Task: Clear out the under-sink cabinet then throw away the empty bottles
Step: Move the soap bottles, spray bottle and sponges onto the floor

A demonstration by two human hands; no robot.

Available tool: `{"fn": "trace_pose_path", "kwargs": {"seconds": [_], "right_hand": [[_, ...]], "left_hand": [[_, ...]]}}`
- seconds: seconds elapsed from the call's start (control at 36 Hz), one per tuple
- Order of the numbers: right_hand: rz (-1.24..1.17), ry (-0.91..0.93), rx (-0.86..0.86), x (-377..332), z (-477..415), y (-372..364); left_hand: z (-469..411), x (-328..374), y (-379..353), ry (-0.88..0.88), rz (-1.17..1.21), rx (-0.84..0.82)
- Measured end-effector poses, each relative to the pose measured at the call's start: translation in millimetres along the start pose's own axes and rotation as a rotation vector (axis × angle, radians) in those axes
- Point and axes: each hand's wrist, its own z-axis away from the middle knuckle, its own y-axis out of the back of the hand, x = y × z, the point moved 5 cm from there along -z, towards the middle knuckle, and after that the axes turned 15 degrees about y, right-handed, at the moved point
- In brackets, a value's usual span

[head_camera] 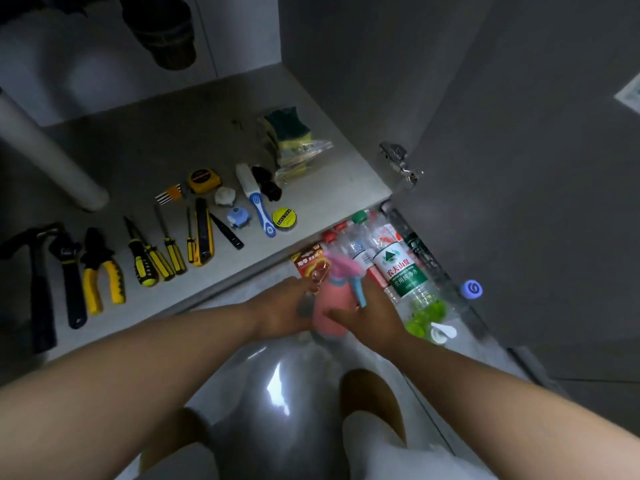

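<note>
A pink spray bottle [330,306] with a blue trigger stands on the floor just in front of the cabinet floor [145,147]. My left hand [284,308] holds its left side and my right hand [367,311] grips its right side, fingers over the trigger. Right of it lie several clear plastic bottles [398,265] with red and green caps, one with a green and white label. A red and orange packet [308,263] lies behind the spray bottle. A clear bottle with green parts [424,315] lies at my right wrist.
On the cabinet floor lie a hammer [38,282], a wrench [71,282], pliers [100,271], screwdrivers [156,258], a tape measure [204,181], a blue and white brush [258,206], a yellow tape roll [284,218] and bagged sponges [289,143]. The open grey door [519,168] stands right. A drain pipe [41,147] stands left.
</note>
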Motion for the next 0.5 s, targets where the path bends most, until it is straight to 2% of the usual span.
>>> {"fn": "trace_pose_path", "kwargs": {"seconds": [0.06,0.11,0.19,0.28,0.36,0.44,0.5], "right_hand": [[0.124,0.022,-0.023,12.5,-5.5,-13.1],[0.177,0.027,-0.017,20.0,-12.7,-23.6],[0.182,0.022,0.038,27.1,-21.0,-31.9],[0.180,0.024,0.067,30.4,-21.1,-35.2],[0.129,0.041,0.081,32.4,-16.3,-31.8],[0.145,0.079,0.012,33.2,-10.8,-23.4],[0.144,0.112,-0.081,30.4,-7.2,-17.0]], "left_hand": [[-4.8,-11.3,7.6,0.061,-0.144,0.057],[-9.1,-22.0,11.7,0.136,-0.160,0.071],[-10.9,-25.1,15.0,0.162,0.030,0.069],[-15.1,-21.1,13.3,0.109,0.338,0.004],[-17.1,-3.9,13.9,0.082,0.530,-0.025],[-20.9,12.1,13.0,0.166,0.664,-0.039],[-25.4,15.9,8.0,0.238,0.646,-0.043]]}}
